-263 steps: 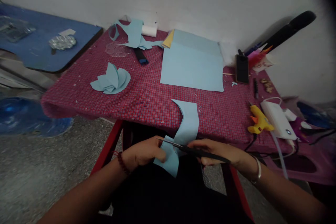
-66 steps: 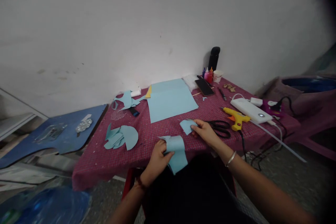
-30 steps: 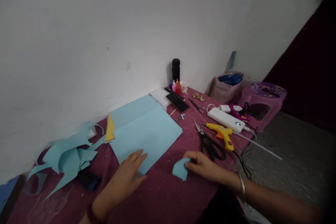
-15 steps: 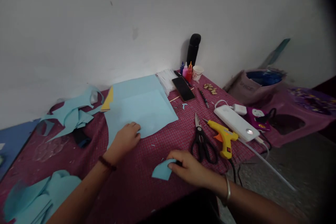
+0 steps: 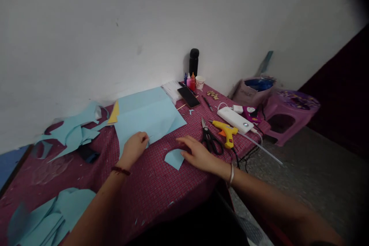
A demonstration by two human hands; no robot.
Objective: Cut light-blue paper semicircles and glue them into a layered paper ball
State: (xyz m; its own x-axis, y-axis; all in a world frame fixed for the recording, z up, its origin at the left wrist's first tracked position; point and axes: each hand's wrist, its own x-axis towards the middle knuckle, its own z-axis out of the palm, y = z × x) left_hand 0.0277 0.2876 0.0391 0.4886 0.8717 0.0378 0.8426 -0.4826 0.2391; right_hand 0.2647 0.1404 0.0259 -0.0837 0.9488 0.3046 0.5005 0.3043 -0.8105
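My left hand [image 5: 134,148] rests over the near edge of a large light-blue paper sheet [image 5: 147,109], fingers curled together. A thin pale sliver shows at its fingertips; whether it is the sheet's edge or a scrap I cannot tell. My right hand [image 5: 197,154] is open, with thumb and fingers apart, beside a small light-blue paper piece [image 5: 174,159] lying on the checked cloth. Just right of that hand lie black-handled scissors [image 5: 211,142], blades pointing away, and a yellow glue gun [image 5: 227,132].
A white power bank [image 5: 235,119] with cables lies at the right edge. Toward the wall are a phone [image 5: 188,97], paint bottles [image 5: 192,82], a paper cup [image 5: 200,82] and a black flask [image 5: 194,61]. Blue paper offcuts [image 5: 76,130] and cut pieces [image 5: 54,215] lie left. A pink stool [image 5: 288,119] stands right.
My right hand has let go of the small blue paper piece, which now lies on the cloth, and its fingers have opened. My left hand's fingers have curled in. The camera view has shifted.
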